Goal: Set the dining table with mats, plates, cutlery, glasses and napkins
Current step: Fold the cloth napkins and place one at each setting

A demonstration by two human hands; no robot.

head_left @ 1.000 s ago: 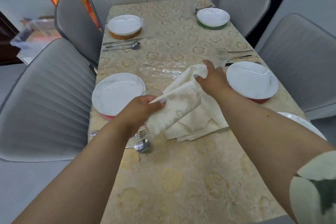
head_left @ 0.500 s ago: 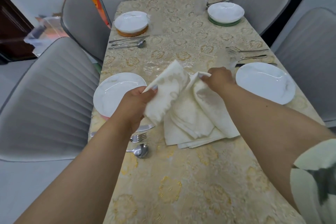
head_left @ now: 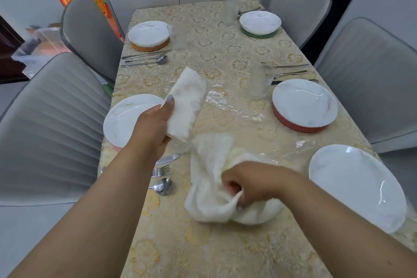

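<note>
From the head camera, the left hand [head_left: 155,128] grips one folded napkin [head_left: 187,106], held above the desk [head_left: 225,52] just right of the near-left plate [head_left: 126,119]. The right hand [head_left: 252,185] has its fingers curled round the remaining napkins [head_left: 209,178], bunched in front of that plate. The folded one should probably be laid flat beside the plate, kept off the fork [head_left: 160,171]. The cloth looks soft, cream and limp; the plates glossy, round and marbled.

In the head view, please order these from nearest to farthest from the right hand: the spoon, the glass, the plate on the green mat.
From the right hand:
1. Spoon, just to its left, near table edge.
2. Glass, farther up the table, right side.
3. Plate on the green mat, far right corner.
</note>
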